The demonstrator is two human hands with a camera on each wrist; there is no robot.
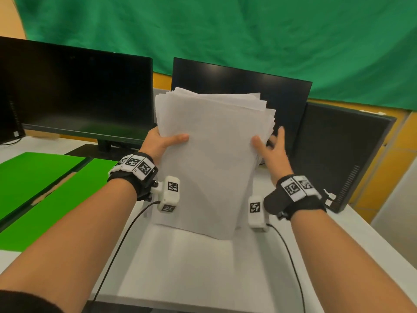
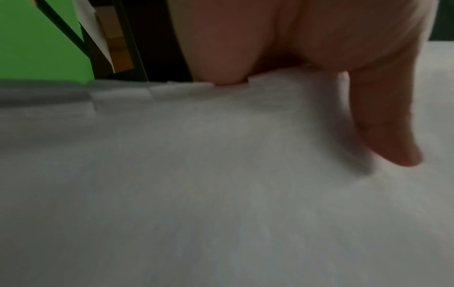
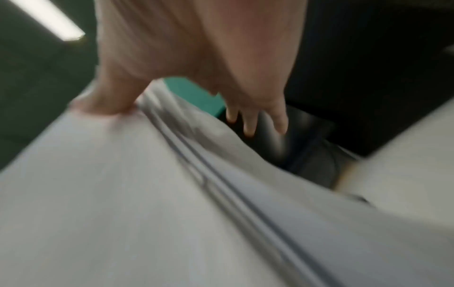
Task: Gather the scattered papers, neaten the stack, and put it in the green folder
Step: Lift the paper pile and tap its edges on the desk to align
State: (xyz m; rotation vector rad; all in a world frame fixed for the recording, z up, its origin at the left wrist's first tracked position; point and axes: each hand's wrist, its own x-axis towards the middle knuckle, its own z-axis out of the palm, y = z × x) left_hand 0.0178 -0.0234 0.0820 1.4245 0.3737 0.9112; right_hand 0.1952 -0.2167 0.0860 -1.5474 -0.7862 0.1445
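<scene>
Both hands hold a stack of white papers [image 1: 209,159] upright above the white desk [image 1: 185,267], its sheets fanned unevenly at the top and right edges. My left hand [image 1: 167,141] pinches the stack's left edge, with the thumb [image 2: 383,126] flat on the front sheet [image 2: 196,194] and the fingers hidden behind. My right hand [image 1: 268,141] is at the right edge. Its thumb [image 3: 103,103] touches the front sheet [image 3: 123,194] while its fingers [image 3: 250,120] stretch out behind, apart from the paper. The green folder [image 1: 45,188] lies open on the desk at the left.
Three dark monitors stand along the back of the desk: left [image 1: 74,91], middle [image 1: 288,105], right [image 1: 343,150]. A green backdrop [image 1: 225,30] hangs behind them. Cables [image 1: 117,240] run from the wrist cameras towards the desk's near edge.
</scene>
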